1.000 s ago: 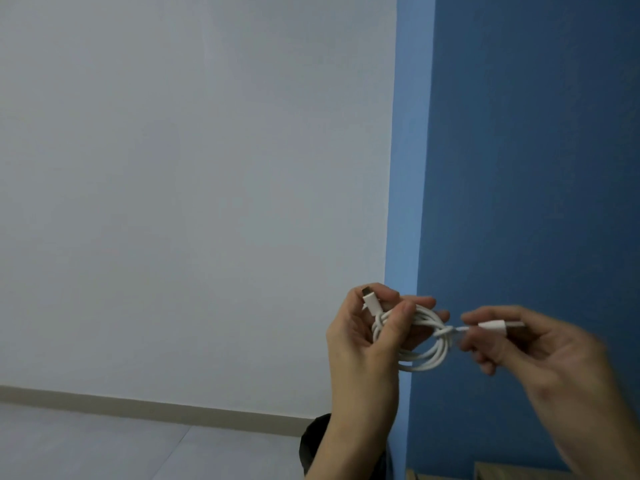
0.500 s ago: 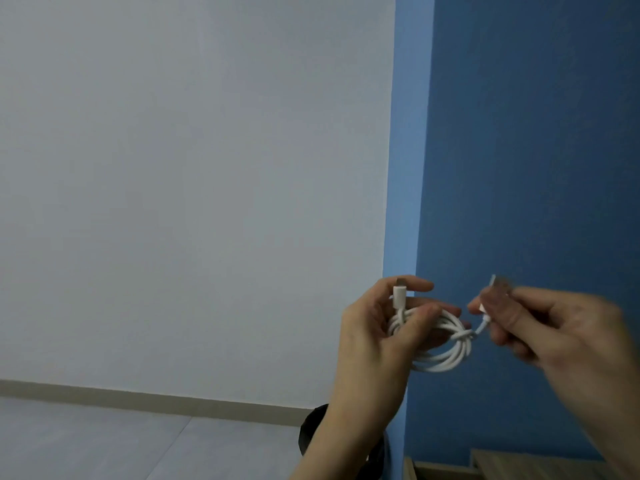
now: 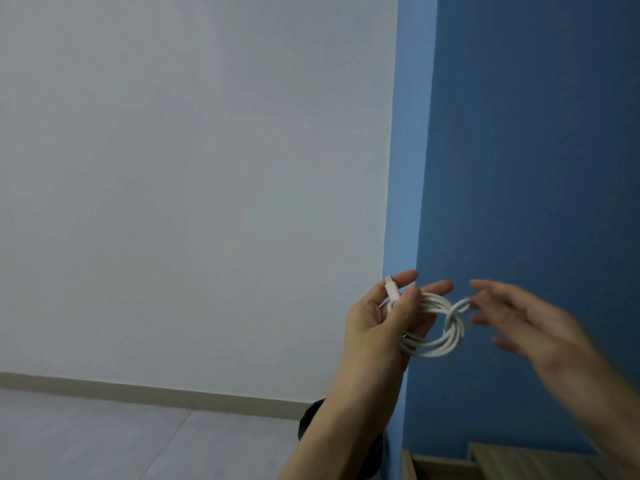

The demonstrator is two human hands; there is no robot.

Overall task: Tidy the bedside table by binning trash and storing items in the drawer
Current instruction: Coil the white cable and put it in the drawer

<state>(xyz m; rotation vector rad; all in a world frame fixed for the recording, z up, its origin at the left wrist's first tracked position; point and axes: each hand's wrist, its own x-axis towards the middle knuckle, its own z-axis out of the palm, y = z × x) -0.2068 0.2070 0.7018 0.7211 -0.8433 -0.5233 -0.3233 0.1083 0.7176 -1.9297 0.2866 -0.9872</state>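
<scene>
Cable [image 3: 429, 351] coiled, clamped in the left hand [image 3: 374, 327] grip: loops under the thumb, one plug above it. The right hand [image 3: 530, 323], blurred, grip apart, fingertips just right of the coil's knot; contact unclear.

A plain home room: white wall [image 3: 190, 168], blue wall [image 3: 536, 168], skirting board [image 3: 138, 389], pale wooden furniture [image 3: 519, 462].

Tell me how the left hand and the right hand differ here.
The left hand grips the coiled white cable, thumb across its loops; the right hand is spread open beside it, contact unclear. The left hand looks sharp, the right hand blurred. Both are raised before the blue wall.
</scene>
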